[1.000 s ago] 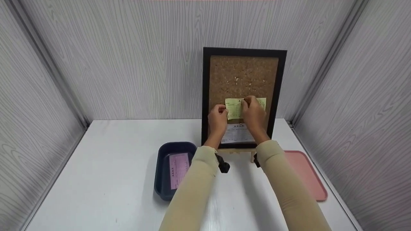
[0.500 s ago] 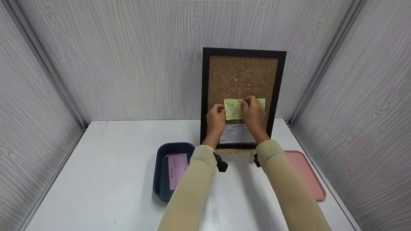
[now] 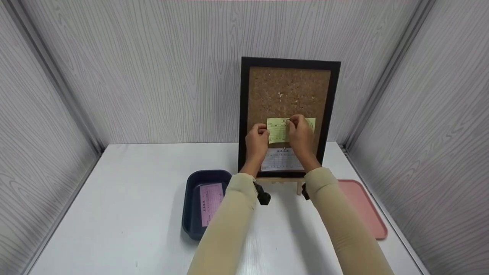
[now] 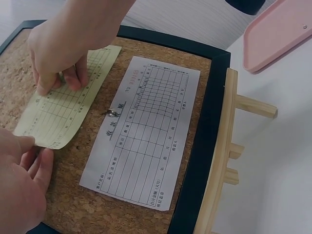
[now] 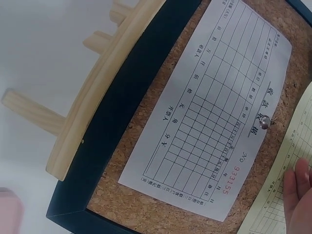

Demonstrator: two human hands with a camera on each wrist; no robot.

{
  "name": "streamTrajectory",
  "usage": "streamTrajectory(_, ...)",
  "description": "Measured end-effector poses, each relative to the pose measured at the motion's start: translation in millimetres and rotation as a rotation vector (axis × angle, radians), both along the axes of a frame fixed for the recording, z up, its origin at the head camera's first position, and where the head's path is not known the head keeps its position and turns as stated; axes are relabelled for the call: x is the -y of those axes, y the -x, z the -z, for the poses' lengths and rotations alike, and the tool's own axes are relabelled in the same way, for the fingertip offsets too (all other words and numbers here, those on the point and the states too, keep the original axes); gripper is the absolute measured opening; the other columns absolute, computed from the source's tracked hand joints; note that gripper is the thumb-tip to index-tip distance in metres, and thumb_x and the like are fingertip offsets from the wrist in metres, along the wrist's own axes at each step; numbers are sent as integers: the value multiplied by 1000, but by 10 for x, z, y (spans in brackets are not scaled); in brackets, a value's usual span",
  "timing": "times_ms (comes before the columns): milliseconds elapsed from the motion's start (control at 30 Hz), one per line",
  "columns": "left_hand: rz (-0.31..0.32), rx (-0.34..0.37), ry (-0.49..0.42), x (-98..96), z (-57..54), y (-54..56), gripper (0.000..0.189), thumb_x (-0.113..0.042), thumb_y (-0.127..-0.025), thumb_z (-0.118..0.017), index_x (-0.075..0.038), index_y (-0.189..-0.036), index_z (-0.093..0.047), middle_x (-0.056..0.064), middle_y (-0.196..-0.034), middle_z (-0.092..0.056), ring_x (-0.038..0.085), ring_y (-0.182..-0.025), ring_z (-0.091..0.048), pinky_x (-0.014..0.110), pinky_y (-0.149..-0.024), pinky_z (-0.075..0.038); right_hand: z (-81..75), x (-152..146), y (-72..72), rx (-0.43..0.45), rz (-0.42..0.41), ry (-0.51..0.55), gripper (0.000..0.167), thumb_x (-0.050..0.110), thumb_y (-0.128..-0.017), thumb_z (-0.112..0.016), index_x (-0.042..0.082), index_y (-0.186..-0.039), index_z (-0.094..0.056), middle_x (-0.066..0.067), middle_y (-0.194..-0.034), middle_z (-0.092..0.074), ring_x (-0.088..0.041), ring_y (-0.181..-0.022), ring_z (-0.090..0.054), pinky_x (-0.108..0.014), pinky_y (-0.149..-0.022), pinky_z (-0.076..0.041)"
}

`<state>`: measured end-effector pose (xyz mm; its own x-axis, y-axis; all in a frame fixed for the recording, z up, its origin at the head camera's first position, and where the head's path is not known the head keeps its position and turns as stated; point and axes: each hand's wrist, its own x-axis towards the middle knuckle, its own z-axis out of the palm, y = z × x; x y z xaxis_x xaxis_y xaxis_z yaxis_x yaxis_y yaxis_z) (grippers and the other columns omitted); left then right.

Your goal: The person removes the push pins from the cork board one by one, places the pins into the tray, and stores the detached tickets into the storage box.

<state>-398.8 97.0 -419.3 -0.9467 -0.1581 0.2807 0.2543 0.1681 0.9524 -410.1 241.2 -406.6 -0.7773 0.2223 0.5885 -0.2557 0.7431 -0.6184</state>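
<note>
The yellow slip (image 3: 276, 131) is up against the cork board (image 3: 267, 82), around its lower middle, with both of the person's hands on it. From where I stand, the left hand (image 3: 257, 142) pinches its left edge between thumb and fingers, while the right hand (image 3: 301, 133) has thumb and fingertips drawn together at the middle of its top edge, seemingly on a small pin, though the fingers cover that spot and I can't be sure. I'd call this slip partly done: in place, but I can't tell whether it is fastened. Just below, the white slip (image 3: 282, 159) looks finished, with a silver pin (image 4: 112, 113) through the middle of its top part and no hand touching it. The board's upper part bears only pale worn marks. A black frame (image 3: 244, 99) surrounds the cork and leans on a wooden stand (image 4: 222, 146). Farther out on the white table (image 3: 141, 214), to the left, a blue tub (image 3: 186, 206) holds a pink slip (image 3: 210, 202), the one slip I can see off the board. To the right, partly behind the right sleeve (image 3: 336, 214), lies a pink tray (image 3: 355, 202), with one tiny round thing in it, too small to name.
</note>
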Motion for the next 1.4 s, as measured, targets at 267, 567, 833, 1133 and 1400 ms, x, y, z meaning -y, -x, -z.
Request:
streamTrajectory(267,-11,-5,20,8,-15,12,18,-10,-99,-62,-5,-115,-69,9,-102,-72,20,-89,-67,31,-75,-55,-6,9,-13,28,-7,27,23,30,-103,-59,9,-113,-62,-9,-103,-69,-22,-87,-63,-39,-75,-50)
streamTrajectory(567,28,5,19,27,2,-19,20,-14,-102,-60,-8,-119,-68,7,-109,-70,19,-96,-66,33,-79,-55,6,8,7,5,-27,29,20,28,-104,-58,9,-108,-61,-8,-99,-67,-22,-84,-61,-38,-73,-49)
streamTrajectory(833,20,5,11,20,5,-7,20,-14,-102,-60,-7,-118,-68,8,-108,-70,19,-96,-66,33,-79,-55,17,1,10,-10,-40,46,18,26,-104,-58,9,-105,-61,-8,-98,-66,-21,-82,-60,-36,-71,-47)
streamTrajectory(1133,18,-14,18,30,4,-10,18,-11,-100,-62,-5,-116,-68,9,-106,-71,20,-95,-66,32,-78,-55,33,-12,0,-7,-62,36,15,24,-103,-59,9,-106,-62,-8,-101,-67,-20,-88,-61,-37,-76,-50)
streamTrajectory(1400,22,-21,10,33,19,8,16,-12,-100,-62,-5,-114,-69,9,-103,-71,19,-90,-66,30,-73,-54,24,-26,-17,10,-48,5,19,28,-103,-58,11,-109,-65,-7,-103,-69,-21,-91,-63,-40,-78,-51)
